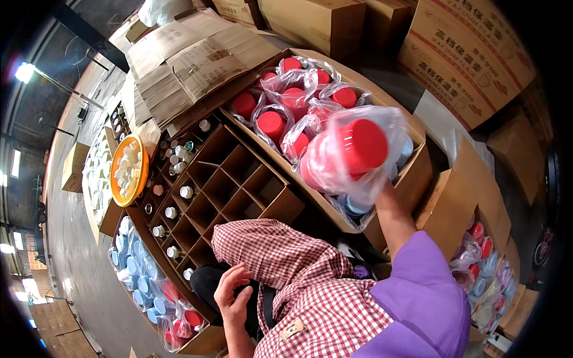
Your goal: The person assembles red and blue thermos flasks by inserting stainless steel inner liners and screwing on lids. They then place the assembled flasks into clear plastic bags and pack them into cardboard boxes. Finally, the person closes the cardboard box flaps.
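My right hand (385, 190) reaches over a long cardboard carton (412, 200) and holds up a red flask (365, 146) with a broad red lid, wrapped in a clear plastic bag. The bag and flask cover most of that hand's fingers. Beneath it, several bagged red flasks (271, 125) stand lids up in the carton, with light blue ones at the near right end. In front of my checked apron hangs my left hand (231, 287), its fingers loosely bent and apart, holding nothing.
Left of the flasks is a divided carton (245, 191) with white-capped silvery bottles (186, 192) in some cells. An orange basin (143, 173) of white pieces sits beyond. Blue and red bagged pieces (143, 280) fill a box at left. Flattened cardboard (197, 65) and stacked cartons (465, 59) stand behind.
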{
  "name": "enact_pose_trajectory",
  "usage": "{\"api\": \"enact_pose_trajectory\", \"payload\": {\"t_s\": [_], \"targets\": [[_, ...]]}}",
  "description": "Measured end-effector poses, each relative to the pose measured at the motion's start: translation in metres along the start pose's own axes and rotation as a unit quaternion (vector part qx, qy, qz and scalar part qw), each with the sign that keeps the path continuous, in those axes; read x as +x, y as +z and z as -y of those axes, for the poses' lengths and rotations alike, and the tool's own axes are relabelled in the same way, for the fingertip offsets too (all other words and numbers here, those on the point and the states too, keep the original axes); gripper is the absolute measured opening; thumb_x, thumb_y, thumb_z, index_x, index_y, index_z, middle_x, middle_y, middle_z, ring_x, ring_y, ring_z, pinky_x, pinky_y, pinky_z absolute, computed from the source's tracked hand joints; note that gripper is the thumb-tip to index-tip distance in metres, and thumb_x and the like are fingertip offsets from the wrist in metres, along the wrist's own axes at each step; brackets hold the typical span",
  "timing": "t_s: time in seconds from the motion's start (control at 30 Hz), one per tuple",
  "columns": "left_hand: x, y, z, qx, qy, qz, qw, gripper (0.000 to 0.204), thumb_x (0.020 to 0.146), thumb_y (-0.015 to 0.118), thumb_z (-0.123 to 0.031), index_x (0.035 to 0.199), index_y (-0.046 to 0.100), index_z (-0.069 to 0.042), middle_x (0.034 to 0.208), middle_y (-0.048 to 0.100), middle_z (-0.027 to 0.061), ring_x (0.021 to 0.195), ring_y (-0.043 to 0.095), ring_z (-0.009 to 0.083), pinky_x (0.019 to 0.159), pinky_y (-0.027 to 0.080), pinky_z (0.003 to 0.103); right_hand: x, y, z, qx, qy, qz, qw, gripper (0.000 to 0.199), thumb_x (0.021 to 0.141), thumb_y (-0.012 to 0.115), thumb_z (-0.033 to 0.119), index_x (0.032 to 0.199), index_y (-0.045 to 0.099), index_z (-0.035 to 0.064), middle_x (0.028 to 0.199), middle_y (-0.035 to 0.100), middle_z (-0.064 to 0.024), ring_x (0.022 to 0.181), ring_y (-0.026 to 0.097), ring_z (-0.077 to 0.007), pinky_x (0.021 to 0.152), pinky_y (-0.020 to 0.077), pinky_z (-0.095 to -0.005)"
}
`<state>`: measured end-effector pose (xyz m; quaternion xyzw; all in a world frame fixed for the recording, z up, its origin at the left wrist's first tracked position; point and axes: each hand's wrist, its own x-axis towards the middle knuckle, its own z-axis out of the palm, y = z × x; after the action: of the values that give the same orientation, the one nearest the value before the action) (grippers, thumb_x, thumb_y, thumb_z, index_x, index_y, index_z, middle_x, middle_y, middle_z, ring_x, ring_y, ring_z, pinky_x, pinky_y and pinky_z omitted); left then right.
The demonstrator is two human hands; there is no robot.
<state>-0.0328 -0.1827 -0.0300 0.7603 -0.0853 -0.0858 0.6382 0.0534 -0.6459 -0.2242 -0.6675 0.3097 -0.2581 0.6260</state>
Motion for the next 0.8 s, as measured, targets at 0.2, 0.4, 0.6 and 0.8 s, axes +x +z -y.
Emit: {"api": "enact_pose_trajectory", "payload": {"t_s": [0.2,0.4,0.6,0.8], "targets": [[0.009,0.000,0.014,0.068,-0.093,0.049,0.992,0.041,0.072,0.063,0.005,0.113,0.060,0.001,0.112,0.059,0.0087,0.094,0.064,0.0183,0.080,0.050,0.028,0.011,-0.041,-0.059,-0.206,0.054,-0.014,0.977,0.018,0.078,0.055,0.010,0.093,0.063,0.0087,0.087,0.064,-0.0086,0.082,0.061,-0.0216,0.072,0.0493,-0.0352],[0.019,0.002,0.030,0.041,-0.128,0.037,0.990,0.040,0.069,0.065,0.011,0.108,0.062,0.001,0.106,0.061,0.0101,0.086,0.064,0.0150,0.072,0.052,0.025,0.029,0.005,-0.083,-0.434,-0.026,0.158,0.887,0.021,0.080,0.056,0.018,0.098,0.064,0.0109,0.091,0.066,-0.0123,0.085,0.063,-0.0266,0.074,0.0505,-0.0393],[0.023,-0.004,0.034,0.096,-0.141,0.063,0.983,0.038,0.070,0.067,0.009,0.107,0.062,0.001,0.103,0.062,0.0090,0.085,0.065,0.0143,0.073,0.053,0.025,0.059,0.009,-0.146,-0.522,-0.049,0.249,0.814,0.026,0.082,0.056,0.025,0.103,0.065,0.0131,0.096,0.067,-0.0160,0.087,0.065,-0.0315,0.075,0.0518,-0.0434],[0.018,-0.011,0.050,0.059,-0.194,0.001,0.979,0.031,0.073,0.066,0.007,0.104,0.063,0.001,0.090,0.064,0.0072,0.084,0.065,0.0144,0.072,0.052,0.025,0.069,0.070,0.012,-0.325,-0.196,0.111,0.918,0.017,0.077,0.060,0.013,0.091,0.066,0.0042,0.089,0.067,-0.0162,0.078,0.067,-0.0268,0.070,0.0514,-0.0388]]}}
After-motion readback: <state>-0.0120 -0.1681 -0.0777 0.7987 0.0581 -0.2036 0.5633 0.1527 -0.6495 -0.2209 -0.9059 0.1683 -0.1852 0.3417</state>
